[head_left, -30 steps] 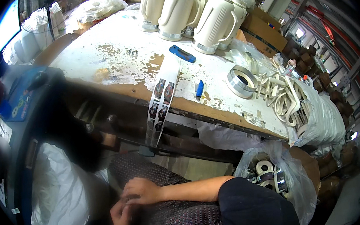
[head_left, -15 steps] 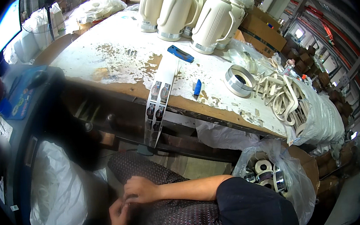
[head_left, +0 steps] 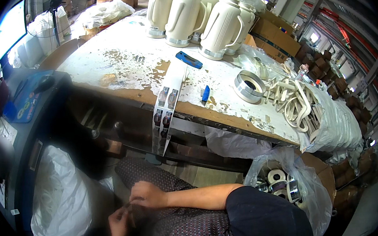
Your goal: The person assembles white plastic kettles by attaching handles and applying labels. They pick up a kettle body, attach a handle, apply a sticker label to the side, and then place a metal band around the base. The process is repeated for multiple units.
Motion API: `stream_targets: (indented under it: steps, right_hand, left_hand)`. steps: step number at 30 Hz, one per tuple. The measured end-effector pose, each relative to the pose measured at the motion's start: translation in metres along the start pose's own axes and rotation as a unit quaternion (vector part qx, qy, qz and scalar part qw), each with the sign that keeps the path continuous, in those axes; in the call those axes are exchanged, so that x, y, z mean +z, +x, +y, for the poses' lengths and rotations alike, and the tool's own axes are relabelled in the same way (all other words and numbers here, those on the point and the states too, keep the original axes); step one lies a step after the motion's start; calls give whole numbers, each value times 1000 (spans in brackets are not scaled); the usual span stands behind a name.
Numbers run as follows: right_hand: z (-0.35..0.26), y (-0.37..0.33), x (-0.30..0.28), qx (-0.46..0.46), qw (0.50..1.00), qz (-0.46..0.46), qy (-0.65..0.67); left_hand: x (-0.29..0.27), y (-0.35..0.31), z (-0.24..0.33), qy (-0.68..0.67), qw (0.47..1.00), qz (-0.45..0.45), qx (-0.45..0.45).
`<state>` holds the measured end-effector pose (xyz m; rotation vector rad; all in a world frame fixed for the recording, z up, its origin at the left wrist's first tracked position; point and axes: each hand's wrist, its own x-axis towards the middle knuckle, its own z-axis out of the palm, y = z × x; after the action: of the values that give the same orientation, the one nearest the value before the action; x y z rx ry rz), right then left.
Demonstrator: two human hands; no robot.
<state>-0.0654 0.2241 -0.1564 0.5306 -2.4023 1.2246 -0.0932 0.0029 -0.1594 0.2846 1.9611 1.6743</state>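
At the lower left, a white plastic bag (head_left: 58, 199) stands beside the left hand (head_left: 118, 220); its fingers bend toward the right hand (head_left: 147, 195), lower centre, which curls over the lap. Blur hides whether either grips anything. Just beyond, a label strip (head_left: 164, 106) drapes over the table edge, its dark printed labels not yet peeled, lettering too small to read. Upper centre, cream jugs (head_left: 183, 16) seem already fitted with handles and shiny base bands; right of centre, a metal ring (head_left: 246, 87) and, farther right, pale loose handles (head_left: 304, 107) look unused.
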Motion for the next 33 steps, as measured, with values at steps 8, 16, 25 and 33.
stream_targets:
  steps: [8, 16, 25, 33]
  right_hand:
    - [-1, 0, -8, 13, 1000, 7, -10]
    - [-5, 5, 1, -17, 999, 26, -18]
    - [-6, 4, -15, 13, 1000, 2, -28]
    - [-15, 17, -11, -12, 999, 28, -25]
  left_hand:
    - [-6, 1, -2, -3, 1000, 3, -17]
    - [-13, 8, -9, 43, 998, 38, 13]
    - [-16, 21, -37, -50, 990, 131, -31]
    - [-26, 14, -72, 248, 954, 169, -2]
